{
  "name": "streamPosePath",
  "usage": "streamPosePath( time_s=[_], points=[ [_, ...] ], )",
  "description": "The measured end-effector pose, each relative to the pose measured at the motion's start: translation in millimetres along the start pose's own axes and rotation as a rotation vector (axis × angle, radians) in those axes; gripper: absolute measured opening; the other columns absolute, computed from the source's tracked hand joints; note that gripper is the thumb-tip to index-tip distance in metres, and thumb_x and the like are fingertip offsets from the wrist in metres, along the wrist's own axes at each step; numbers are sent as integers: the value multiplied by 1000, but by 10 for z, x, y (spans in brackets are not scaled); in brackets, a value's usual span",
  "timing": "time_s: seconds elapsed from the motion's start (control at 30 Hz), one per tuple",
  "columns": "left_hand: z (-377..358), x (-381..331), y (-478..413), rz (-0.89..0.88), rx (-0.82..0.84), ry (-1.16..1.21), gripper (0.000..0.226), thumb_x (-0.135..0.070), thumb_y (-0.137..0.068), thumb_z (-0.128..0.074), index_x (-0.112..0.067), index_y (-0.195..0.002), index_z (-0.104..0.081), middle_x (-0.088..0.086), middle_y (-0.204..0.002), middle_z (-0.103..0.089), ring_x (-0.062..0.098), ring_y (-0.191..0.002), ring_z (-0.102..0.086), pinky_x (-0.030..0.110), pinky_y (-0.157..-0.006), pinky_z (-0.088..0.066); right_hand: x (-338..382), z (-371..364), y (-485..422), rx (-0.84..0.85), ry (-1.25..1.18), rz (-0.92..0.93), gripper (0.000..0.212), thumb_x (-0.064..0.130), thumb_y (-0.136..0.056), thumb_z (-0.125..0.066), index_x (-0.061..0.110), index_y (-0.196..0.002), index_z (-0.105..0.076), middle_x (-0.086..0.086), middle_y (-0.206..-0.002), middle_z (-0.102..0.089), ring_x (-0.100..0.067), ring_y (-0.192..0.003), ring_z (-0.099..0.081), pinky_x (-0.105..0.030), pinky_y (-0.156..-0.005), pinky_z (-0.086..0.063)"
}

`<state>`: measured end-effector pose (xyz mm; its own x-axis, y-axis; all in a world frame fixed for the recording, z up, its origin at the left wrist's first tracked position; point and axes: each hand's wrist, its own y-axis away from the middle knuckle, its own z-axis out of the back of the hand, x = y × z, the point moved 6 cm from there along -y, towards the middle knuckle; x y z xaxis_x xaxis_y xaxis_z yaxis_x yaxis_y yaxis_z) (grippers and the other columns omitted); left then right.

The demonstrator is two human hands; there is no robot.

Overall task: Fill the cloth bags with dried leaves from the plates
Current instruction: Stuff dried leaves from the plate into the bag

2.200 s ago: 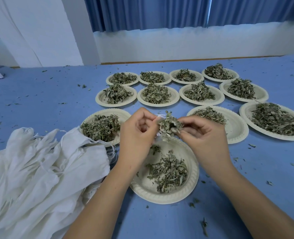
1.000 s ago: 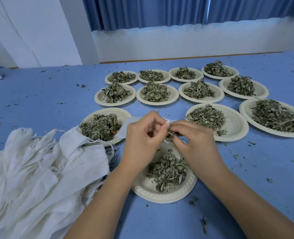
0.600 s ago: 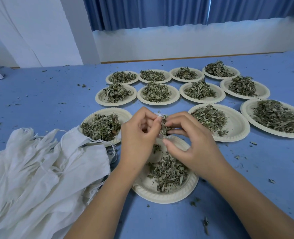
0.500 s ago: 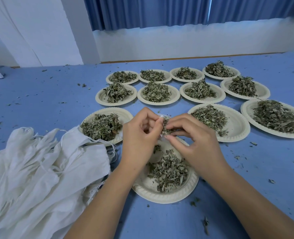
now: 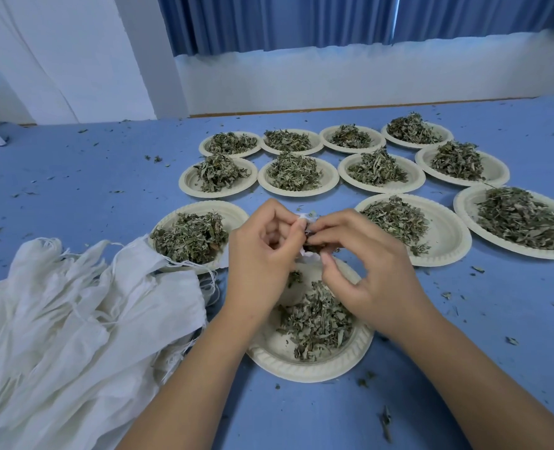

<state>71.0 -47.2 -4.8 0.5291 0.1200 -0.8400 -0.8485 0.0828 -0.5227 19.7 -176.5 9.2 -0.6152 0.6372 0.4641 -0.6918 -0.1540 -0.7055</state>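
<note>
My left hand [image 5: 262,258] grips the rim of a small white cloth bag [image 5: 305,217], mostly hidden between my hands above the nearest paper plate [image 5: 305,368]. My right hand [image 5: 366,267] pinches dried leaves [image 5: 314,246] at the bag's mouth. Loose dried leaves [image 5: 316,319] lie in a heap on that plate, under both hands. How full the bag is cannot be seen.
A pile of white cloth bags [image 5: 67,326] lies at the left, overlapping a plate of leaves [image 5: 233,213]. Several more leaf-filled plates [image 5: 444,235] stand in rows behind and to the right on the blue surface [image 5: 74,177], which is littered with leaf bits.
The clump of leaves held above the plate has gone down between my hands into the bag's mouth. My right fingers have closed in against the left hand. The plates have not moved.
</note>
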Motion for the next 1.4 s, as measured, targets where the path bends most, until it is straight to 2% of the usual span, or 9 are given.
streamPosePath(
  time_s=[0.17,0.4,0.47,0.6,0.73,0.93,1.17,1.3,1.4],
  points=[
    [8,-7,0,18,-21,-1,22,-10,-92,-65,-18,-73,-56,-7,-52,-51,5,-45,-44,23,-46,-39,78,32,2,-26,121,121,18,14,-87,-54,3,-83,-68,-4,-87,-65,-20,-79,-61,-35,-74,-49],
    [-12,-29,11,14,43,76,26,-7,-91,-66,-26,-74,-60,-3,-53,-55,4,-46,-46,18,-48,-38,9,-127,14,128,112,32,29,24,-85,-49,4,-95,-68,-1,-94,-69,-22,-96,-62,-38,-100,-44],
    [20,-26,0,16,-3,68,24,-6,-91,-65,-22,-74,-59,-1,-52,-54,5,-45,-45,17,-47,-37,2,-58,5,52,27,13,27,21,-86,-51,5,-96,-70,1,-95,-70,-20,-98,-63,-37,-100,-45],
    [26,-23,-6,18,-7,62,22,-6,-91,-65,-18,-74,-59,-5,-51,-53,3,-43,-44,15,-46,-38,-25,163,-3,-210,11,18,8,5,-85,-63,5,-90,-69,0,-89,-66,-18,-88,-62,-35,-80,-50],
    [-70,-62,26,17,112,86,18,-4,-90,-66,-13,-75,-60,-6,-51,-52,3,-43,-44,16,-46,-38,-155,114,-25,-130,0,-121,26,9,-83,-72,12,-109,-67,4,-103,-63,-16,-100,-59,-36,-88,-47],
    [-98,-54,30,27,152,69,21,-3,-90,-66,-15,-73,-60,-8,-51,-50,4,-42,-44,17,-47,-38,-93,173,-19,-211,45,-65,8,9,-79,-76,11,-86,-74,5,-80,-66,-16,-80,-59,-44,-77,-46],
    [-54,22,7,82,76,90,20,-3,-90,-65,-11,-73,-58,-6,-49,-52,4,-39,-44,16,-44,-39,-17,316,12,-353,47,-30,6,23,-82,-73,18,-84,-75,13,-82,-67,-15,-85,-60,-48,-87,-39],
    [-53,18,7,112,79,181,20,-1,-91,-64,-9,-74,-56,1,-50,-53,2,-37,-43,13,-41,-36,37,150,-19,-221,198,29,4,23,-77,-77,20,-77,-76,15,-78,-70,-12,-92,-63,-37,-94,-27],
    [-42,1,10,110,65,199,20,0,-91,-63,-8,-74,-56,5,-51,-53,2,-37,-43,13,-39,-35,18,46,-34,-90,184,15,20,34,-80,-71,16,-85,-74,12,-93,-71,-14,-101,-62,-36,-98,-24]
  ],
)
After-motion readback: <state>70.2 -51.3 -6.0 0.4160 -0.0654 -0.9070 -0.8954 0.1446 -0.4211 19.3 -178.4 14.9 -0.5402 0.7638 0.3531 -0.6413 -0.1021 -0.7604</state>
